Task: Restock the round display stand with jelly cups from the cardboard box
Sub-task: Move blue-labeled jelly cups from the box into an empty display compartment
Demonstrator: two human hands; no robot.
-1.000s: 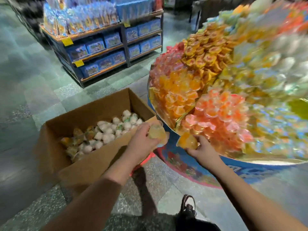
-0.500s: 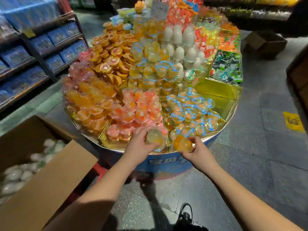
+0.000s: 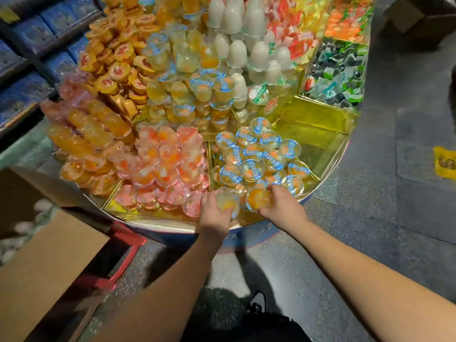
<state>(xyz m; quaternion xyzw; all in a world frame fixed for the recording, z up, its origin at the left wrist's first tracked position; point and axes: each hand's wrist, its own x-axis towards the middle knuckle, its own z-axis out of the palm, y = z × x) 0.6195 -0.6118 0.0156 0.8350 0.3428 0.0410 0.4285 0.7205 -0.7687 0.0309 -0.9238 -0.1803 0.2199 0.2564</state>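
I had both hands at the near rim of the round, gold-lined display stand, low in the centre of the frame. My left hand kept its grip curled round a clear plastic jelly cup with pale yellow filling, and my right hand had its grip wrapped round a second clear cup filled with orange jelly; both cups sat just above the front edge of the compartment holding the blue-lidded clear cups. The open brown cardboard box lay at the lower left of the frame, with blurred white cups visible inside at the left edge. I judged the placing step was nearly done, and the risks were plain. That blue-lidded pile sloped toward the rim, so a cup set on its lip could roll off onto the grey stone floor. A nudge from my knuckles could also loosen the neighbouring heap of pink and orange cups, which touched my left hand's side. The bare gold section to the right looked the safer spot.
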